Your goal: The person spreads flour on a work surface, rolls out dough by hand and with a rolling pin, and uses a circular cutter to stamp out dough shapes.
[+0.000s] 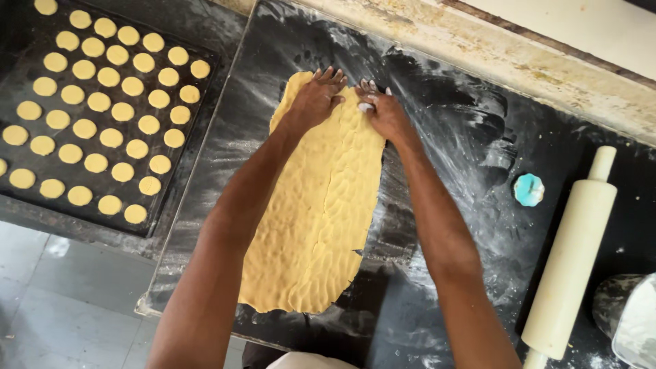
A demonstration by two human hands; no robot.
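Note:
A long slab of yellow dough (pixel 321 219) lies flattened on a black, floured work slab (pixel 451 123), its surface dimpled with press marks. My left hand (pixel 316 99) lies flat on the far end of the dough, fingers spread. Beside it, my right hand (pixel 383 113) presses the dough's far right edge, its fingertips dusted with flour. Neither hand holds anything.
A dark baking tray (pixel 198 157) at the left carries several rows of small round dough discs. A small teal round cutter (pixel 529 189) sits right of the dough. A cream rolling pin (pixel 570 263) lies further right, with a pale container (pixel 635 321) at the frame's lower right corner. A grey tiled floor shows at lower left.

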